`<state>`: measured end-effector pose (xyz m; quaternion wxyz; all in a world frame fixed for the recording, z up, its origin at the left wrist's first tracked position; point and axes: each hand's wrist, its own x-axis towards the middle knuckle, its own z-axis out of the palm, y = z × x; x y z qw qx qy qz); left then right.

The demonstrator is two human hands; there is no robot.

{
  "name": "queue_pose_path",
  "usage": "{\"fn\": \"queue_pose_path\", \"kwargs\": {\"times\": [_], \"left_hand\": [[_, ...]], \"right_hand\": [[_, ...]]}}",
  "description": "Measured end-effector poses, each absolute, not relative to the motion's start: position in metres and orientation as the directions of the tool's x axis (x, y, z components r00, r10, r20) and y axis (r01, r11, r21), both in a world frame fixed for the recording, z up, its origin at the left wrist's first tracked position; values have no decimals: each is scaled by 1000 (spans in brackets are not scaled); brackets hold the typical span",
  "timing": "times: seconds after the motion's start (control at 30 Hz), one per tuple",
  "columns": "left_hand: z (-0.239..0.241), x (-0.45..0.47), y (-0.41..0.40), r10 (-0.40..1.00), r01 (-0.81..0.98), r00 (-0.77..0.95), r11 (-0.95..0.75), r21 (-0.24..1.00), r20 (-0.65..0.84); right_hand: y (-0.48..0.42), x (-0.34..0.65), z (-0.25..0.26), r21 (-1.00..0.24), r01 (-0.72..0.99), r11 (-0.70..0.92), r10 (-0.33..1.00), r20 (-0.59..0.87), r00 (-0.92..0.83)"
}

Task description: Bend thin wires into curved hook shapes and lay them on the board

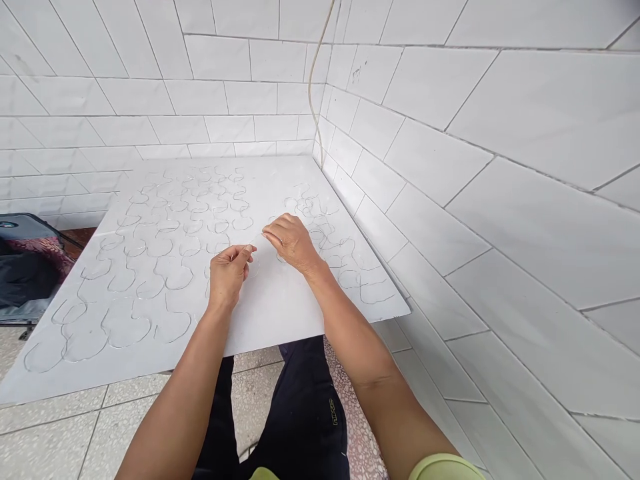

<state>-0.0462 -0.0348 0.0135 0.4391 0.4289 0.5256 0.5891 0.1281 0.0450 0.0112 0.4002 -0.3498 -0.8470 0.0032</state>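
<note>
Over the white board (270, 313), my left hand (229, 275) is closed in a pinch, thumb against the forefinger. My right hand (294, 243) pinches just to its right and slightly farther away, a small gap between the two. A thin wire, hard to make out against the white, seems to run between the fingertips. Rows of curved wire pieces (173, 277), bent like hooks and S shapes, lie on the board left of my hands. To the right lies a looser, overlapping group of similar wires (345, 263).
White tiled walls (480, 200) meet behind and right of the board. A pale cable (311, 87) hangs down in the corner. At the far left stands a folding chair (30, 227) with dark cloth on it. My legs (300, 407) are below the board's near edge.
</note>
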Motion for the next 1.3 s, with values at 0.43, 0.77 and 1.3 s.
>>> {"fn": "queue_pose_path", "kwargs": {"times": [0.43,0.77,1.3], "left_hand": [[13,-42,-39,986,-37,-164,-44,998,38],[9,-40,-38,994,-48,-112,12,999,-17],[19,-42,-40,992,-177,-119,6,984,-28]], "right_hand": [[35,121,10,-413,533,738,655,629,-420],[35,120,7,-437,506,744,660,603,-449],[32,125,21,-861,196,470,858,394,-328]]}}
